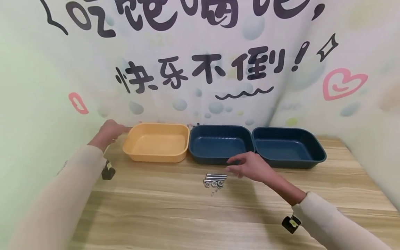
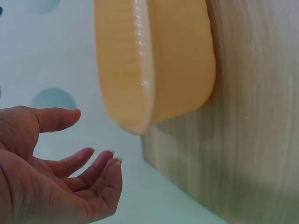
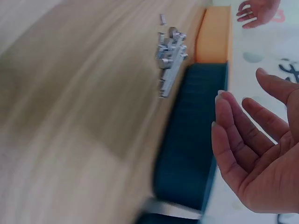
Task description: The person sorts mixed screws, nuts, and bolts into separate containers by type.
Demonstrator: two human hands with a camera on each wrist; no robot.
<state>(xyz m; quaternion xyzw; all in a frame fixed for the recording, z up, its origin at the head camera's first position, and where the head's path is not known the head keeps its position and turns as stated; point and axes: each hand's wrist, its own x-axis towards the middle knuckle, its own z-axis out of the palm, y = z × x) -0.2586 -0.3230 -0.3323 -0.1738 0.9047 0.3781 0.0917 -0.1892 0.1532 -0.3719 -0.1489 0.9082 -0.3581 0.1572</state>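
My left hand (image 1: 110, 133) is at the left end of the yellow tray (image 1: 156, 159); in the left wrist view its fingers (image 2: 105, 175) are loosely bent, hold nothing, and stand apart from the tray. Over the front edge of the middle dark blue tray (image 1: 218, 161) hovers my right hand (image 1: 250, 166), thumb and fingers spread with nothing between them. Just left of it, a small pile of silver bolts (image 1: 216, 177) lies on the table, with nuts (image 1: 214, 184) and tiny screws (image 1: 213, 193) at its near side.
A second dark blue tray (image 1: 290, 163) stands at the right end of the row. The wood-grain table (image 1: 175, 215) runs in front of the trays. Behind them hangs a pale printed cloth (image 1: 187, 93) with dark lettering. Each wrist carries a small black camera (image 1: 291, 224).
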